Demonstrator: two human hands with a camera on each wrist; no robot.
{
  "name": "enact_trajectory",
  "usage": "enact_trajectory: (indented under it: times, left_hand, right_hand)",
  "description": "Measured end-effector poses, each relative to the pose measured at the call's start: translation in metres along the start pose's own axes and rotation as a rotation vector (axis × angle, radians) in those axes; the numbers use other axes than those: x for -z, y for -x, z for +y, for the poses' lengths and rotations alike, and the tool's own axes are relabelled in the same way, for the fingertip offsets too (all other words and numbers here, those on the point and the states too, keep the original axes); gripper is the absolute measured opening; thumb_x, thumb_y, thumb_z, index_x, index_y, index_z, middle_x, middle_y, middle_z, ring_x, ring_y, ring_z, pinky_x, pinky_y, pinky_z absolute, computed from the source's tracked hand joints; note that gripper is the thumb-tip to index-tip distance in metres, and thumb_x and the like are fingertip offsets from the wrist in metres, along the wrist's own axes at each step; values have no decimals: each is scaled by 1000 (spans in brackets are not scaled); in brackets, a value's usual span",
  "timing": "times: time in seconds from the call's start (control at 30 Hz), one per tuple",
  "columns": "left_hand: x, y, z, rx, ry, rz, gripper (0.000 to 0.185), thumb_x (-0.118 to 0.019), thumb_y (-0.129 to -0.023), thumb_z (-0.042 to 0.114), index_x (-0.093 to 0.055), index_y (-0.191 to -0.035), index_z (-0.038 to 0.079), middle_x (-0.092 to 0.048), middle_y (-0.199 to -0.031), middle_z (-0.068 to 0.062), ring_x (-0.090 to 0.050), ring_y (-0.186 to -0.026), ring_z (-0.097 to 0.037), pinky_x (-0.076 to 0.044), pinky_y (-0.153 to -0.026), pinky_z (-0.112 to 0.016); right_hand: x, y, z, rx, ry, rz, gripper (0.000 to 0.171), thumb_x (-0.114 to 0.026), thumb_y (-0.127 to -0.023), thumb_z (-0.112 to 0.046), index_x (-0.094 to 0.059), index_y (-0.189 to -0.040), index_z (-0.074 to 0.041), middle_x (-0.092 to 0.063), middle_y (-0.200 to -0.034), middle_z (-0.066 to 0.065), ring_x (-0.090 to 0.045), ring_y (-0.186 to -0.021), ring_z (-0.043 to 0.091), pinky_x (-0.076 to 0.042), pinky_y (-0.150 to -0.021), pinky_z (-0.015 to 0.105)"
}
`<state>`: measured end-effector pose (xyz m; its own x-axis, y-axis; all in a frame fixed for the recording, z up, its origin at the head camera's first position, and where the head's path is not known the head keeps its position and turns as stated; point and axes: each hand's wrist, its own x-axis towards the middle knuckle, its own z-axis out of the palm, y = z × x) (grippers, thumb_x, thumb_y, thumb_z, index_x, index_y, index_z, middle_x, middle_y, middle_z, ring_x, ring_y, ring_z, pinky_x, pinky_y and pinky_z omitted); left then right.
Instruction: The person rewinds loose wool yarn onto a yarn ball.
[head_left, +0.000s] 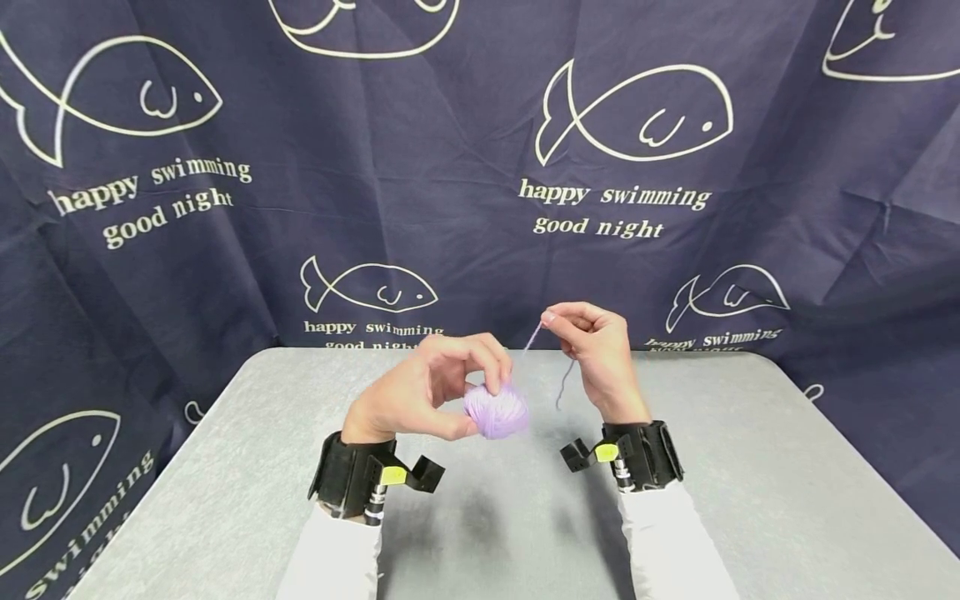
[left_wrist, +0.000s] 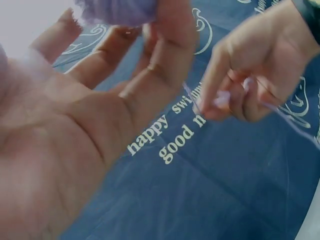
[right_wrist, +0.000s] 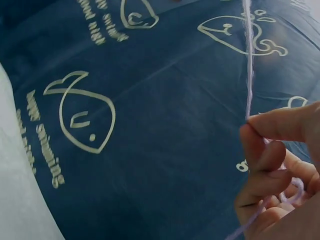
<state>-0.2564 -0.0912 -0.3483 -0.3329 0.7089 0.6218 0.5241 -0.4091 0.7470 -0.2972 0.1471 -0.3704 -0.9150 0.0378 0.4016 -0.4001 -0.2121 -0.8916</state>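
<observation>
A small lilac ball of yarn [head_left: 496,412] is held above the table between the thumb and fingers of my left hand [head_left: 431,387]. In the left wrist view the yarn ball [left_wrist: 116,11] shows at the top, beyond the palm. My right hand [head_left: 597,354], higher and to the right, pinches the yarn strand [head_left: 532,337] between thumb and forefinger. That strand runs from the ball up to the fingertips, and a loose tail [head_left: 562,387] hangs below the hand. In the right wrist view the strand [right_wrist: 249,70] looks taut, with a loop lying among the curled fingers.
A grey table [head_left: 225,492] lies under both hands. Behind it hangs a dark blue cloth [head_left: 465,208] printed with white fish and lettering. Each wrist wears a black strap with a camera mount, the left one [head_left: 352,475] and the right one [head_left: 641,454].
</observation>
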Motion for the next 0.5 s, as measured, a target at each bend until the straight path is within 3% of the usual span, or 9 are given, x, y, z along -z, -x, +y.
enact_trajectory:
  times: [0.13,0.27,0.5]
  left_hand:
    - [2,0,-1,-125,50,122,30,-76,-75,-5,-63,-100,9,-57,-107,-8,-52,-105,-25,-53,-75,-26]
    - [3,-2,-2,-231,117,309,31,-80,-77,2,-66,-103,13,-60,-109,-8,-56,-101,-21,-54,-78,-24]
    - [2,-6,-1,-328,325,627,45,-48,-66,-18,-62,-100,9,-61,-113,-10,-63,-95,-23,-59,-78,-32]
  right_hand:
    - [0,0,3,-30,103,-63,10,-80,-86,-5,-75,-93,1,-71,-76,0,-45,-56,7,-32,-50,18]
    - [-2,2,2,-49,213,-149,6,-78,-87,-3,-76,-91,0,-69,-75,-1,-45,-58,8,-34,-51,19]
    - [-10,7,0,20,415,-347,8,-77,-86,-4,-75,-91,1,-67,-74,1,-46,-57,8,-36,-53,21]
